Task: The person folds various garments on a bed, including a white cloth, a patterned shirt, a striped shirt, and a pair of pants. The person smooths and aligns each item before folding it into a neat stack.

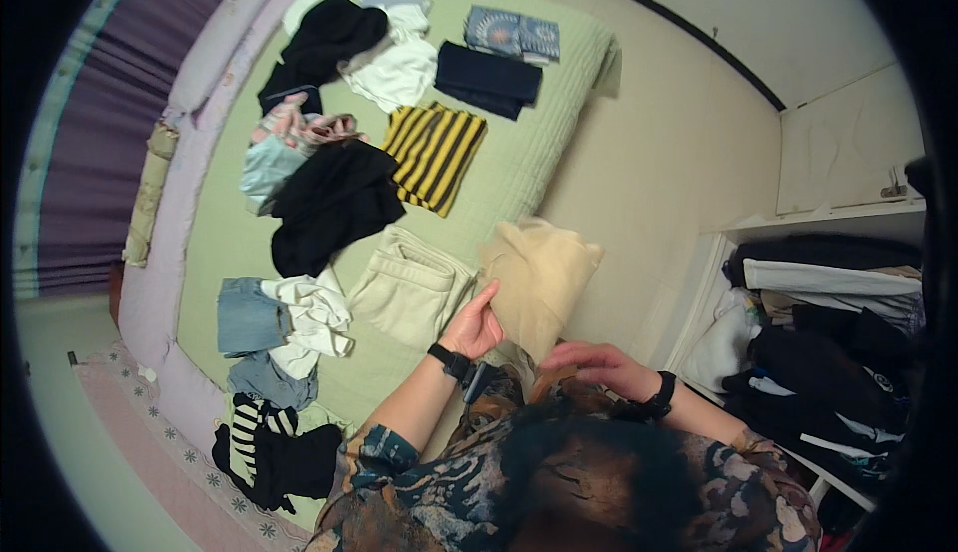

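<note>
My left hand (479, 327) holds a beige garment (542, 275) by its left side, the thumb lying on top of the cloth. The garment is bunched into a loose fold, and its far edge looks slightly blurred. My right hand (599, 366) is at the garment's lower corner with fingers stretched out and nothing held; whether the fingertips touch the cloth I cannot tell. Just left of the beige garment, folded cream trousers (404, 282) lie on a green quilted bedspread (516, 170). Beyond them is a folded yellow-and-black striped garment (436, 155).
Loose black clothes (337, 204), a white garment (397, 65), folded navy cloth (488, 79) and a blue patterned piece (513, 32) lie across the bed. Denim (251, 316) and striped black clothes (277, 455) are at left. An open cabinet shelf (696, 305) stuffed with clothes stands at right.
</note>
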The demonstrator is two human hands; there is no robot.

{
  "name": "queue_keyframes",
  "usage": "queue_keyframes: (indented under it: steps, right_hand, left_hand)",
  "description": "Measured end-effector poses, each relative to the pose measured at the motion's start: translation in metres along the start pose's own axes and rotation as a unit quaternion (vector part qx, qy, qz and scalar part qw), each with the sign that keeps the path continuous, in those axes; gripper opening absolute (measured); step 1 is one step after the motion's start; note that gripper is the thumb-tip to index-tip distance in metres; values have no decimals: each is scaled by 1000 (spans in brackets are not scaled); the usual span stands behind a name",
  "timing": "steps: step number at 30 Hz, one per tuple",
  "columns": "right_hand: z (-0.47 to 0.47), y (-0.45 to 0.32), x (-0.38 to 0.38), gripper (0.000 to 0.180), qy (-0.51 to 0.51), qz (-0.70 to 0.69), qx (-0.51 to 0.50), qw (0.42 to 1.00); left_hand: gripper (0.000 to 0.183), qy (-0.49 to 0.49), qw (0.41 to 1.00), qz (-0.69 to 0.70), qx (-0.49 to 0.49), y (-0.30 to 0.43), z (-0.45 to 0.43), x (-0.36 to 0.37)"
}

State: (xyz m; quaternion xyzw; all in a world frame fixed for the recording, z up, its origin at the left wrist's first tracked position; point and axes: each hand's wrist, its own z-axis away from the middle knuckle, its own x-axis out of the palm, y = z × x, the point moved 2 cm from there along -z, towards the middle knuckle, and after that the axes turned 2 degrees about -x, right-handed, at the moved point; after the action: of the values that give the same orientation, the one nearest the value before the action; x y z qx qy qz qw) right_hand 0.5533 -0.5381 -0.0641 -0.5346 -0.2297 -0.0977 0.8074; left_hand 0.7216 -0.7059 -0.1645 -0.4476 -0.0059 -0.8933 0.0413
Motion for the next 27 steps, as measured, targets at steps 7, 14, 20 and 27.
queue_keyframes:
  steps: [7,14,20,27]
  right_hand:
    - [14,-69,38,38,263,218,-183,922]
    - [-2,-130,107,92,133,193,-199,952]
    - [-12,-134,153,53,89,191,-136,968]
    - [-21,-148,162,61,150,-57,-242,957]
  left_hand:
    - [49,-96,819,-509,249,39,141,121]
    - [49,-147,699,-644,274,5,243,180]
    - [49,-66,720,-558,407,13,294,181]
    - [53,-172,923,-277,203,8,296,128]
